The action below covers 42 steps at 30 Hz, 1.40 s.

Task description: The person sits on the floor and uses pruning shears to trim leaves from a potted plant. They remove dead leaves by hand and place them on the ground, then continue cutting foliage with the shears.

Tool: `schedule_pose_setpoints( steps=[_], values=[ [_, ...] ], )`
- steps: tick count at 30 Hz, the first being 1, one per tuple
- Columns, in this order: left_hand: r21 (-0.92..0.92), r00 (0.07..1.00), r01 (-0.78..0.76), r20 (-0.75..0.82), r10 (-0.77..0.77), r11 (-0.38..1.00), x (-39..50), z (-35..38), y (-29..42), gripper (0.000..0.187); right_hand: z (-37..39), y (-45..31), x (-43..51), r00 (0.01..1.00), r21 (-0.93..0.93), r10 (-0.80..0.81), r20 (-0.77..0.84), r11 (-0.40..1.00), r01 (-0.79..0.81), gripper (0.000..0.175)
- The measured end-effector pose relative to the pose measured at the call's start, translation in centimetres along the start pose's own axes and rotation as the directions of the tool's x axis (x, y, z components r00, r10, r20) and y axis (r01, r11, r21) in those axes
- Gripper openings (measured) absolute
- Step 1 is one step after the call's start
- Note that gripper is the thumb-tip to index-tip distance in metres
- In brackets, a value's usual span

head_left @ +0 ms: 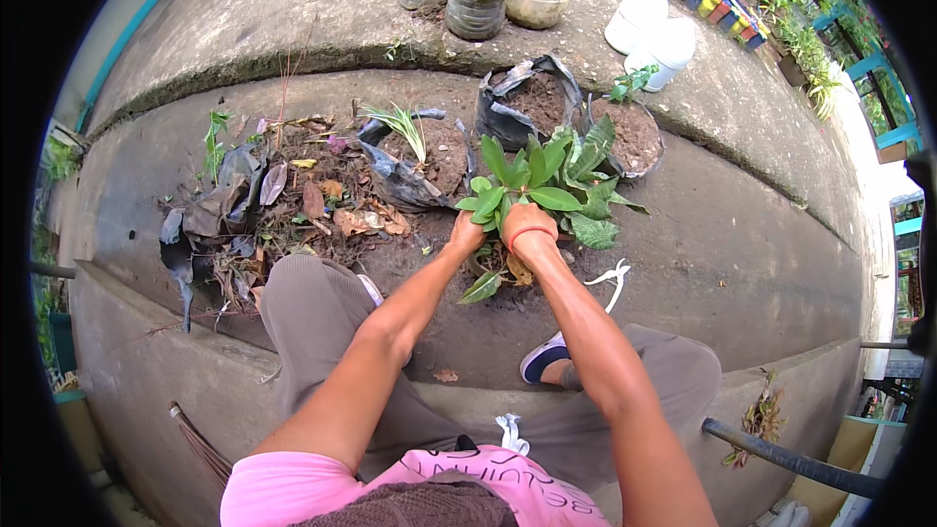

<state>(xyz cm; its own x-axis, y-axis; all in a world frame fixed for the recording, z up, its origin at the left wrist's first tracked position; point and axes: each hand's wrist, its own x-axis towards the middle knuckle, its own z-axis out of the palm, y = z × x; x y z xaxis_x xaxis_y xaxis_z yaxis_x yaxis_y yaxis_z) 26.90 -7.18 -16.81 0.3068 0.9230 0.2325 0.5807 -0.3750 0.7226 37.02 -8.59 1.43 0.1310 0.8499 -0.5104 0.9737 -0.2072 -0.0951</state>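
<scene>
A plant with glossy green leaves (520, 174) rises between my hands, above what looks like a pot partly covered by my arms. My right hand (528, 223), with a red band at the wrist, is curled around the plant's lower stems. Beside it, my left hand (467, 233) reaches under the left leaves, which hide its fingers. Larger, wrinkled dark-green leaves (594, 227) spread just right of my right hand. Beyond them stand a black plastic bag of soil (512, 111), a bag with a striped grassy plant (405, 130) and another soil-filled bag (629, 135).
Dry leaves and plant debris (322, 194) are heaped at left beside torn black plastic (227, 190). Across a raised concrete ledge (307, 62) stand soil-filled plastic containers (477, 11) and white containers (650, 33). A black pipe (794, 460) juts in at lower right.
</scene>
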Motion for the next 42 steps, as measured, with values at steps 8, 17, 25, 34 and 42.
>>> schedule_pose_setpoints(
  steps=[8,17,25,34,42],
  values=[
    [-0.103,1.0,0.017,-0.002,-0.017,0.995,0.7,0.0,0.5,0.016,5.1,13.0,-2.1,0.976,0.377,-0.204,-0.08,0.9,0.219,0.032],
    [-0.051,0.983,0.156,0.106,-0.15,0.986,1.6,-2.0,0.5,0.018,3.3,8.3,-5.2,0.943,-0.142,-0.259,-0.209,0.962,0.233,0.024],
    [-0.042,0.982,0.125,0.151,-0.118,0.991,1.8,-0.5,-1.9,0.017,-3.0,1.3,-3.1,0.985,-0.19,-0.156,0.067,0.968,0.166,0.026],
    [-0.051,0.996,0.073,0.049,-0.07,0.996,1.0,0.4,-0.9,0.017,-1.4,-1.0,1.0,0.989,-0.154,-0.144,-0.011,0.978,0.141,0.023],
    [-0.034,0.998,0.06,-0.018,-0.06,0.998,0.8,0.2,-0.5,0.015,5.3,-0.1,-2.0,0.974,-0.112,-0.129,-0.188,0.988,0.11,0.021]
  ],
)
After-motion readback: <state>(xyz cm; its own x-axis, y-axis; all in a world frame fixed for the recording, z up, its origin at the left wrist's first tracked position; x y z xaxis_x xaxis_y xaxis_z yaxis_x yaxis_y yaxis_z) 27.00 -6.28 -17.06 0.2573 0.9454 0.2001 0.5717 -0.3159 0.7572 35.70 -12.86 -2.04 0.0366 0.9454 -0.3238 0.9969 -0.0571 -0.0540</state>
